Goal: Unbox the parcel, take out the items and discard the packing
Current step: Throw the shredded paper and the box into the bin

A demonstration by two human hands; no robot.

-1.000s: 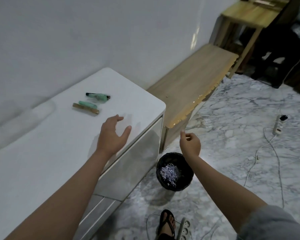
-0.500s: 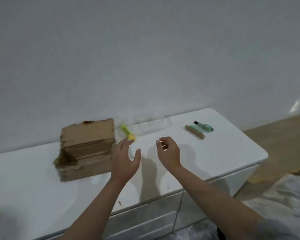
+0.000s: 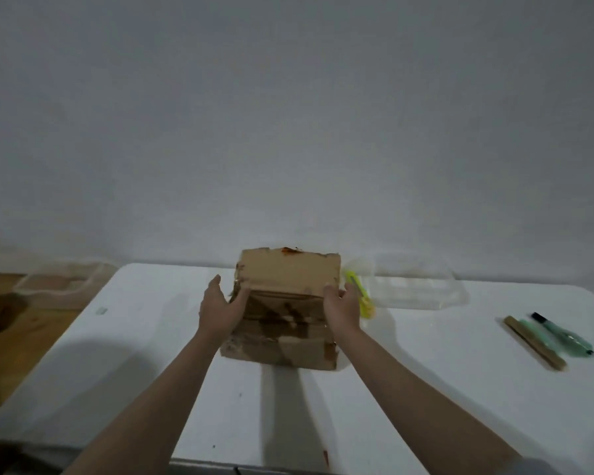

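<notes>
A worn brown cardboard box stands on the white cabinet top, its back flap raised toward the wall. My left hand presses against the box's left side with the thumb on the front. My right hand grips the right side, fingers curled over the upper edge. The inside of the box is hidden. To the right lie the taken-out items: a green tube with a black cap and a flat brown stick with a green piece.
A yellow utility knife lies just right of the box beside a clear plastic lid or tray. Another clear container sits on the wooden surface at far left. The wall rises directly behind.
My view has swung from the floor bin back to the cabinet. Both hands moved forward from empty air and now clasp the box on either side.
</notes>
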